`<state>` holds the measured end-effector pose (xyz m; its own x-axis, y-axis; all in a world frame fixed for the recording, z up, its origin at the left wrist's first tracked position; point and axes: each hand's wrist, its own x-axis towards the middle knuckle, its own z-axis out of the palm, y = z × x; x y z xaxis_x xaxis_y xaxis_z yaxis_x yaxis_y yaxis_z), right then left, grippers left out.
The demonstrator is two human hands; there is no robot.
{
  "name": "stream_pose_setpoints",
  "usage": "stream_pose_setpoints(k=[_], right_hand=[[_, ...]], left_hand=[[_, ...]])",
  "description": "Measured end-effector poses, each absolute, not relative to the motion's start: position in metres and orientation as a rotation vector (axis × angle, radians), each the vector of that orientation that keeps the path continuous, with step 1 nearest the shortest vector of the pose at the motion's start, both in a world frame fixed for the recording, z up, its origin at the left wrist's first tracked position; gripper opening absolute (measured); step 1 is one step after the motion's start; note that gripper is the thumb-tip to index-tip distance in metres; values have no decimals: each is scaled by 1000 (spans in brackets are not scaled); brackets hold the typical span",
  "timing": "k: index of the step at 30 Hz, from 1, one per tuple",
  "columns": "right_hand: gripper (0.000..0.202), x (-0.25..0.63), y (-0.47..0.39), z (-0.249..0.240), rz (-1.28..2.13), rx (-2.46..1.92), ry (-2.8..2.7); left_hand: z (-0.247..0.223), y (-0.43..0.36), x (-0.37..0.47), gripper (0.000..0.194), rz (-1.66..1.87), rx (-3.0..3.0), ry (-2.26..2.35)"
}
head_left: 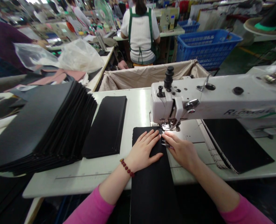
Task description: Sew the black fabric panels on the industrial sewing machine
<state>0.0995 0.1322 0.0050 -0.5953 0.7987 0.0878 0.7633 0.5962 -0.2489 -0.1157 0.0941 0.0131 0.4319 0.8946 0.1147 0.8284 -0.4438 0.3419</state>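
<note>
A long black panel [152, 189], which looks like leather or a similar sheet, lies under the needle area of a white sewing machine [212, 96] and hangs over the table's front edge. My left hand [144, 149] rests flat on it, fingers spread and thumb out. Beside the presser foot [167, 127], my right hand [182, 151] has its fingertips at the panel's right edge. Small metal thread snips [166, 144] poke out from under its curled fingers; their handles are hidden.
A tall stack of black panels [47, 115] stands at the left, with a lower pile [106, 124] beside it. More black panels [236, 140] lie right of the needle. Behind are a cloth-lined bin [128, 77], a blue basket [205, 46] and a seated co-worker [140, 34].
</note>
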Motion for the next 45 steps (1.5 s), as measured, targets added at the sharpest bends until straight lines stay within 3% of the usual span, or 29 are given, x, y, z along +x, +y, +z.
stream_pose_setpoints(k=[45], right_hand=[[48, 100, 131, 3, 264, -1313, -2605]], left_hand=[[17, 98, -128, 44, 399, 2493, 1593]])
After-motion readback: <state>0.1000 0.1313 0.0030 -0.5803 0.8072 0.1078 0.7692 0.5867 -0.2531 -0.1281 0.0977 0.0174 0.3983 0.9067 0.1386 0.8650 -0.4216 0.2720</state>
